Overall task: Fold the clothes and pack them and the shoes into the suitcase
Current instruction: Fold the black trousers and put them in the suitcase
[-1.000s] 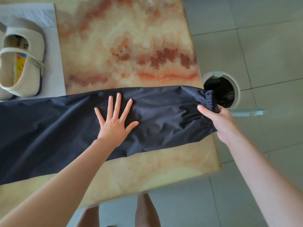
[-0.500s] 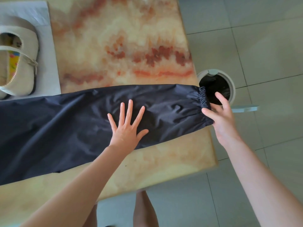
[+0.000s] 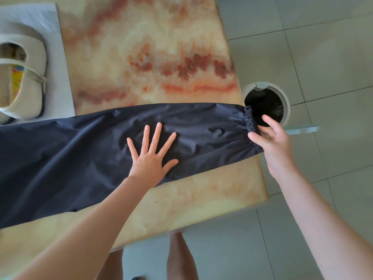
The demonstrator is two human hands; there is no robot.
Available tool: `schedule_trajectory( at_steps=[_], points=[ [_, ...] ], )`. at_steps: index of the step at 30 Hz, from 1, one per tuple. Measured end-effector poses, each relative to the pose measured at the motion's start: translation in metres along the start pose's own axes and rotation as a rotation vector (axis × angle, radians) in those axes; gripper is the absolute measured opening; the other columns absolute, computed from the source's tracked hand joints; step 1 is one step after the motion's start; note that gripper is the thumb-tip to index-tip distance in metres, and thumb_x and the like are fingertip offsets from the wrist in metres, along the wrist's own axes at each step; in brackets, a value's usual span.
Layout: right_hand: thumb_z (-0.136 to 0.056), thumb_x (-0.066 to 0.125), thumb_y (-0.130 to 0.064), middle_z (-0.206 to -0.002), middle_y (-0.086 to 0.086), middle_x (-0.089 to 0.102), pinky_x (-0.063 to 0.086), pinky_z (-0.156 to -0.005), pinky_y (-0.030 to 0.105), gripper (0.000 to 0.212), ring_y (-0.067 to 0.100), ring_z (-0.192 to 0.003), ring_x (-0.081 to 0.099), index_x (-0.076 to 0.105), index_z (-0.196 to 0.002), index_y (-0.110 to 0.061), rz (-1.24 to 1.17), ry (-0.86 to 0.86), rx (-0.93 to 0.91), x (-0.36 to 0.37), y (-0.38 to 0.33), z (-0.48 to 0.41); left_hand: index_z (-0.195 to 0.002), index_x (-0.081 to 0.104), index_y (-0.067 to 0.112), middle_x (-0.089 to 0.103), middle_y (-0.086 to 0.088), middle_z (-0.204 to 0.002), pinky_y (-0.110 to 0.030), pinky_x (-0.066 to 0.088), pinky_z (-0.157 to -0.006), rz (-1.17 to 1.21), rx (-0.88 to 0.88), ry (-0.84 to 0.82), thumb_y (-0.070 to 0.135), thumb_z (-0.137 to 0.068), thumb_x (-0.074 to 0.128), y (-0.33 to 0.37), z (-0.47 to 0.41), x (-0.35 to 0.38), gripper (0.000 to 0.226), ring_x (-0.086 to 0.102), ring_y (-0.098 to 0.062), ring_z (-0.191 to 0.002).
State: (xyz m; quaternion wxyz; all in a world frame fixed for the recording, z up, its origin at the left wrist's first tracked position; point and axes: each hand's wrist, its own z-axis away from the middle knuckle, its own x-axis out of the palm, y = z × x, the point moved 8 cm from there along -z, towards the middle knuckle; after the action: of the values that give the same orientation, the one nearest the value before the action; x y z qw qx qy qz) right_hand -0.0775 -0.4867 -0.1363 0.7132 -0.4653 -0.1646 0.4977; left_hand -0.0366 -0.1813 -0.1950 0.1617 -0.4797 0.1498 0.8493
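While left fingers [image 3: 156, 138] press the trousers [image 3: 80, 154], right fingers [image 3: 256, 139] touch the cuff [image 3: 248, 120].

Marbled table [image 3: 153, 49] carries dark trousers [image 3: 80, 150] and grey cloth [image 3: 58, 81].

bare marble table [image 3: 141, 47] beyond the dark trousers [image 3: 60, 158], shoe [image 3: 34, 98] at far left, bin [image 3: 286, 102] beside right edge
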Motion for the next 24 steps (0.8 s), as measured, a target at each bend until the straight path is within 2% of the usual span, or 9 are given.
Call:
schedule_trajectory(
  at_steps=[2,4,8,10,12,15,19,22,24],
  points=[
    [-0.082,0.068,0.004,-0.123,0.005,0.063,0.051,-0.074,0.012,0.064,-0.002,-0.097,0.064,0.047,-0.139,-0.018,-0.013,0.028,-0.024,0.005,-0.012,0.009,-0.143,-0.026,0.042,-0.035,-0.001,-0.153,-0.066,-0.003,-0.110,0.054,-0.008,-0.060,0.064,-0.091,0.017,0.005,0.000,-0.007,0.071,-0.029,-0.030,-0.141],
    [-0.081,0.068,0.005,-0.120,0.002,0.063,0.051,-0.081,0.017,0.065,-0.002,-0.095,0.064,0.045,-0.138,-0.017,-0.029,0.064,-0.088,0.015,-0.030,0.023,-0.149,-0.008,0.040,-0.022,0.004,-0.158,-0.057,-0.005,-0.115,0.338,-0.047,-0.086,0.055,-0.096,0.027,0.008,0.004,-0.024,0.065,-0.022,-0.023,-0.145],
    [-0.079,0.071,0.005,-0.114,0.002,0.064,0.050,-0.086,0.023,0.072,0.010,-0.098,0.065,0.039,-0.140,-0.018,-0.050,0.047,-0.238,0.067,-0.069,0.071,-0.147,0.029,0.039,0.039,0.011,-0.149,-0.029,0.024,-0.113,1.350,-0.271,0.001,0.042,-0.102,0.034,-0.006,0.018,-0.068,0.046,0.035,-0.007,-0.138],
    [-0.078,0.071,0.006,-0.109,0.000,0.064,0.049,-0.084,0.020,0.076,0.008,-0.098,0.063,0.036,-0.142,-0.017,0.004,-0.029,-0.308,0.115,-0.073,0.099,-0.143,0.037,0.037,0.057,0.008,-0.134,-0.037,0.042,-0.104,1.720,-0.357,-0.002,0.050,-0.100,0.030,-0.012,0.026,-0.081,0.045,0.057,-0.012,-0.120],
    [-0.078,0.070,0.004,-0.109,-0.004,0.063,0.049,-0.087,0.022,0.080,0.007,-0.103,0.060,0.032,-0.145,-0.019,0.098,-0.104,-0.368,0.167,-0.065,0.128,-0.137,0.044,0.036,0.064,0.004,-0.122,-0.038,0.051,-0.090,1.934,-0.433,0.006,0.058,-0.096,0.032,-0.026,0.032,-0.085,0.049,0.065,-0.017,-0.106],
    [-0.080,0.068,-0.001,-0.118,-0.006,0.052,0.050,-0.091,0.026,0.088,0.006,-0.109,0.055,0.021,-0.150,-0.025,0.195,-0.170,-0.397,0.225,-0.041,0.162,-0.122,0.057,0.036,0.065,0.004,-0.114,-0.035,0.050,-0.086,1.980,-0.504,-0.008,0.066,-0.081,0.051,-0.058,0.046,-0.082,0.051,0.065,-0.014,-0.099],
    [-0.086,0.066,-0.010,-0.143,-0.011,0.031,0.045,-0.095,0.014,0.090,0.005,-0.123,0.047,0.007,-0.148,-0.040,0.187,-0.256,-0.339,0.271,-0.020,0.188,-0.140,0.042,0.034,0.064,0.010,-0.118,-0.035,0.051,-0.092,1.608,-0.539,0.034,0.058,-0.071,0.073,-0.111,0.062,-0.066,0.080,0.063,-0.011,-0.106],
    [-0.093,0.053,-0.002,-0.148,-0.006,0.035,0.042,-0.094,0.010,0.075,0.004,-0.123,0.051,0.015,-0.151,-0.029,0.169,-0.335,-0.409,0.289,-0.017,0.202,-0.147,0.032,0.025,0.067,0.015,-0.108,-0.037,0.050,-0.097,1.585,-0.498,0.041,0.038,-0.081,0.070,-0.125,0.067,-0.054,0.077,0.063,-0.008,-0.106],
    [-0.092,0.045,0.007,-0.139,0.000,0.047,0.044,-0.095,0.017,0.065,0.008,-0.120,0.053,0.028,-0.149,-0.019,0.170,-0.209,-0.466,0.277,-0.020,0.198,-0.148,0.031,0.023,0.064,0.010,-0.116,-0.038,0.047,-0.100,1.595,-0.488,0.027,0.038,-0.085,0.066,-0.130,0.067,-0.044,0.074,0.061,-0.011,-0.111]
  ],
)
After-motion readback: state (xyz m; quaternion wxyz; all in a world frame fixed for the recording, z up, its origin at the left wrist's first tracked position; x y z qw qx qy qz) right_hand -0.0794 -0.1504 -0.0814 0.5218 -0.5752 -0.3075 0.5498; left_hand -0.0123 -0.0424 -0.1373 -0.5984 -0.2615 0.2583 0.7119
